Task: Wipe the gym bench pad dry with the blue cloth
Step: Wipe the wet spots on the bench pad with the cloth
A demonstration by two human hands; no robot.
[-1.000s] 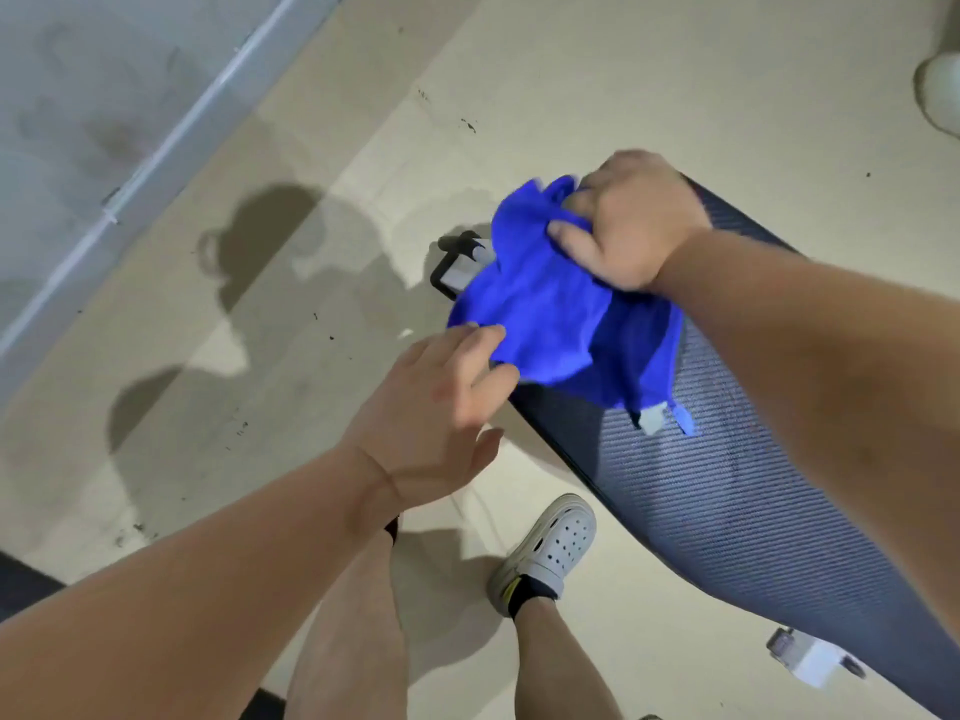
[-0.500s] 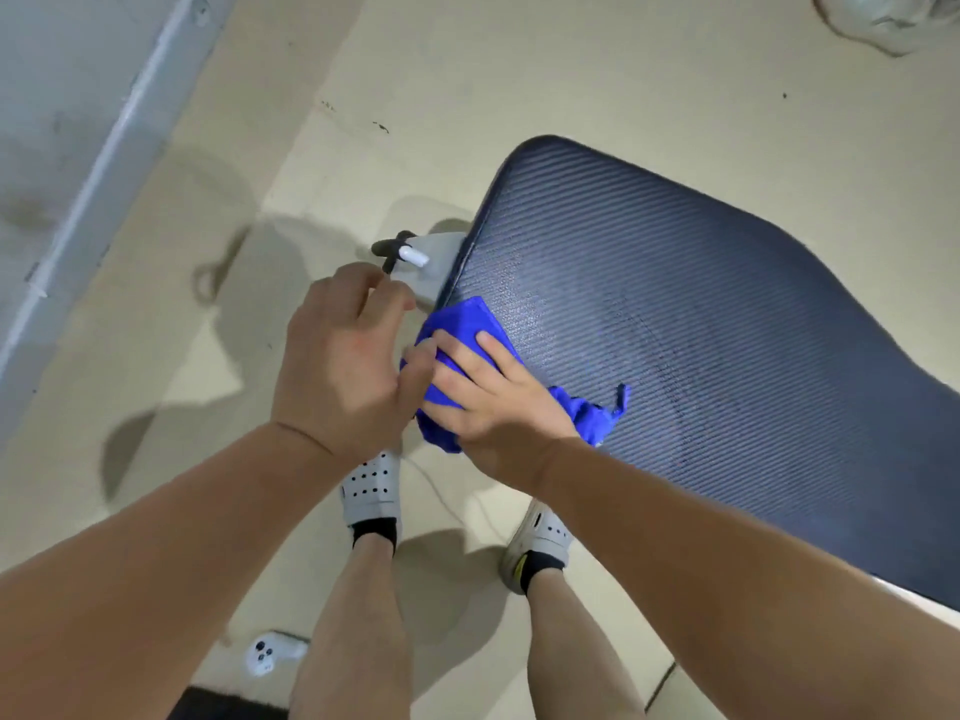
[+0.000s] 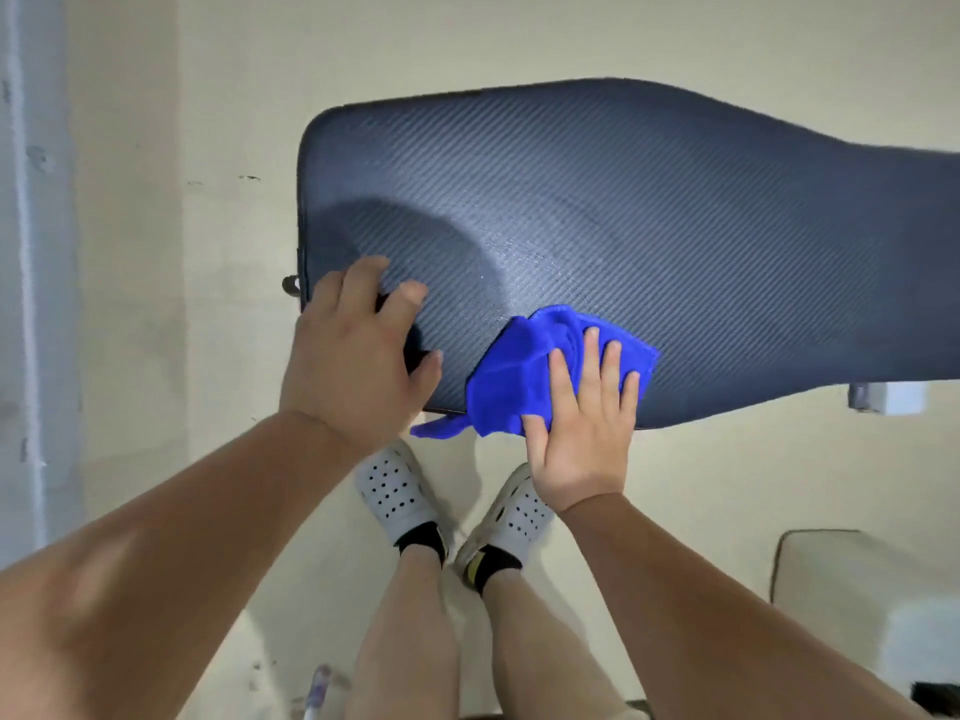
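Note:
The dark navy textured gym bench pad (image 3: 649, 210) stretches across the upper half of the view. A crumpled blue cloth (image 3: 519, 381) lies on its near edge, one corner hanging off below. My right hand (image 3: 582, 423) presses flat on the cloth with fingers spread. My left hand (image 3: 358, 361) rests on the pad's near left corner, fingers curled on the surface, holding nothing.
Beige floor (image 3: 234, 96) surrounds the bench. My two feet in white perforated shoes (image 3: 400, 491) stand just below the pad's near edge. A white bench frame part (image 3: 888, 397) shows under the pad at right. A pale wall strip (image 3: 31, 252) runs along the left.
The view has swung so the pad now lies crosswise. My right hand moved the cloth rightward along the near edge and flattened on it. My left hand shifted onto the pad's corner.

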